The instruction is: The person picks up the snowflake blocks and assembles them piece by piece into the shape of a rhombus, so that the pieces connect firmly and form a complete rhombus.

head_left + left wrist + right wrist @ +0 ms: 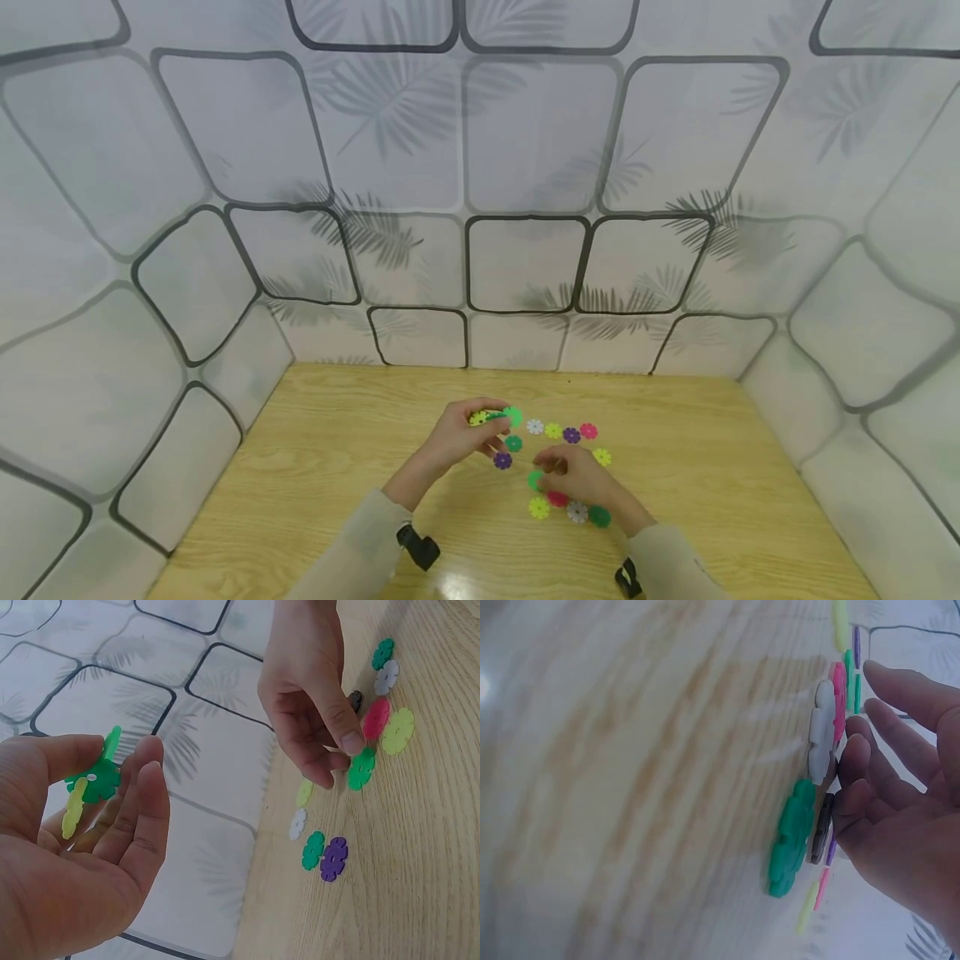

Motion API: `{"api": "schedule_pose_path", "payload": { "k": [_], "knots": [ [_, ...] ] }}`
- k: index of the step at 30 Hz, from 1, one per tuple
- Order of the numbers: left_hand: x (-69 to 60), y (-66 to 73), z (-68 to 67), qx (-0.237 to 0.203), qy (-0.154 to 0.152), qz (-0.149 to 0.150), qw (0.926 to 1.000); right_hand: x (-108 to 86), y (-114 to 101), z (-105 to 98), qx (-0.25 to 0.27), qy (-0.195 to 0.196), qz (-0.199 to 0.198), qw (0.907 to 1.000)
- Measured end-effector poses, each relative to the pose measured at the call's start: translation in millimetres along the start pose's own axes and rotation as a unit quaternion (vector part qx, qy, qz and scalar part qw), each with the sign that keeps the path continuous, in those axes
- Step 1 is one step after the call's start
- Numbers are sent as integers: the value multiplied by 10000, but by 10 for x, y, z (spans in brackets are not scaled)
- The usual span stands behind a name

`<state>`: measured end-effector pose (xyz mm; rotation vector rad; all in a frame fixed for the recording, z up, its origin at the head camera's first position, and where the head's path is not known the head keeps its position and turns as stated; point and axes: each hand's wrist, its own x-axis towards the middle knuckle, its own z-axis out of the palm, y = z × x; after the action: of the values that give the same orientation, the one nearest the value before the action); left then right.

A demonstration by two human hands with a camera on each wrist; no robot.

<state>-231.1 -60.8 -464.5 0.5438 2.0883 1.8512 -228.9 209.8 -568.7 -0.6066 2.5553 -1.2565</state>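
My left hand pinches a small cluster of interlocking flower-shaped discs between thumb and fingers, raised above the table. In the left wrist view the cluster has a dark green disc, a bright green disc and a yellow disc slotted together. My right hand is low over the table, fingers loosely bent. Its thumb tip lies right by a bright green disc; whether it touches I cannot tell. Beside that hand lie a pink disc, a yellow disc and a grey-white disc.
More loose discs lie flat on the wooden table: purple and green near the left hand, white, yellow and pink farther back. Patterned walls stand behind and at both sides.
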Motion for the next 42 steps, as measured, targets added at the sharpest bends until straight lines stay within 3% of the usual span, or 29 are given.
{"api": "schedule_pose_path", "payload": {
  "k": [10,17,37,42],
  "knots": [
    [2,-1,-6,129,32,-33,9999,58,68,54,-617,82,-123,9980],
    [6,-10,-11,174,39,-2,9998,46,-9,49,-793,53,-44,9968],
    [27,-39,-36,253,75,22,9996,-39,-305,-96,4,162,336,9993],
    [32,-37,-35,277,107,15,9996,-20,-445,-188,-44,491,55,9988]
  ]
}}
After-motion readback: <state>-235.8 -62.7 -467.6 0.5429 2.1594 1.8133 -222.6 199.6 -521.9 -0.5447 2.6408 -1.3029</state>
